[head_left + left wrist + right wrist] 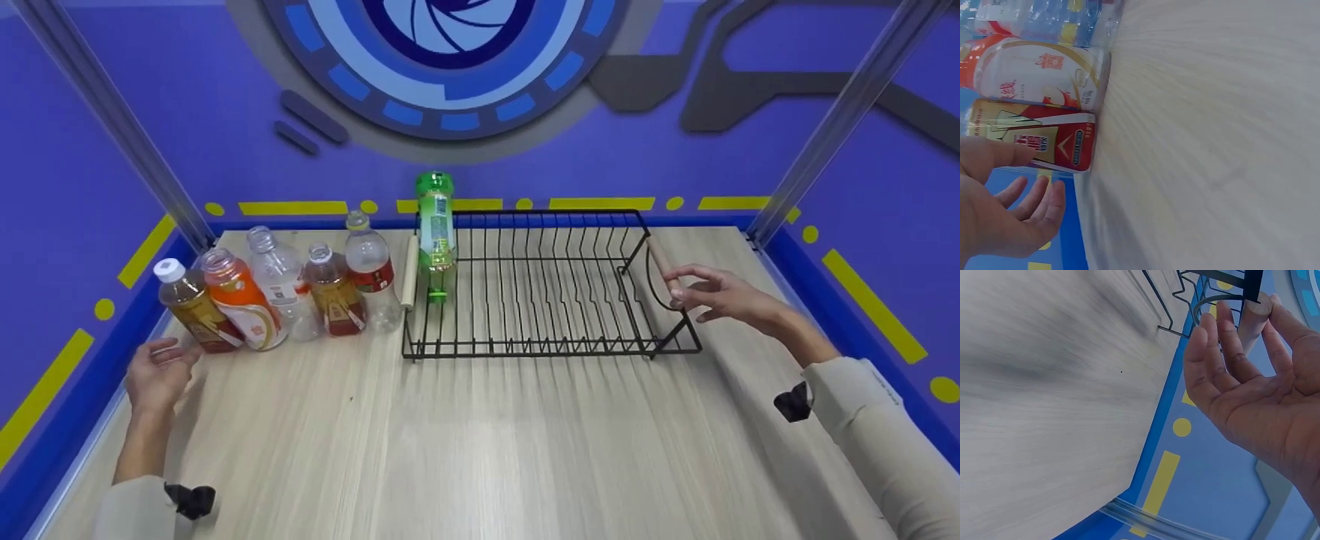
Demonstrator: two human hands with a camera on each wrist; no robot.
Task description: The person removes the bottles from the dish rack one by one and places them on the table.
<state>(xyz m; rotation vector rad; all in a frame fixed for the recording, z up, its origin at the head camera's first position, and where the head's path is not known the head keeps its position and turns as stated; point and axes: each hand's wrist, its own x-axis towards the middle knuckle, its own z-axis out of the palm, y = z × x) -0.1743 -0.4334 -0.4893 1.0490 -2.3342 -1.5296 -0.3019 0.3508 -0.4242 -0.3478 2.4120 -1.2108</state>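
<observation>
A black wire dish rack (555, 349) stands mid-table. A green bottle (436, 221) is set neck-down in its left end. Left of the rack stands a row of several bottles, among them a white-capped tea bottle (196, 311) and an uncapped orange one (244, 304). My left hand (157, 371) hovers open just in front of the tea bottle (1044, 140) without touching it, fingers (1036, 199) spread. My right hand (709, 294) is open at the rack's right wooden handle (663, 262). In the right wrist view its fingertips (1224, 332) lie against or just off that handle (1251, 322).
The pale wood table (465, 450) is ringed by a blue raised border (90, 390) and purple walls. Metal posts (112, 120) rise at the back corners. A second wooden handle (409, 270) sits on the rack's left end, close to a clear bottle (373, 274).
</observation>
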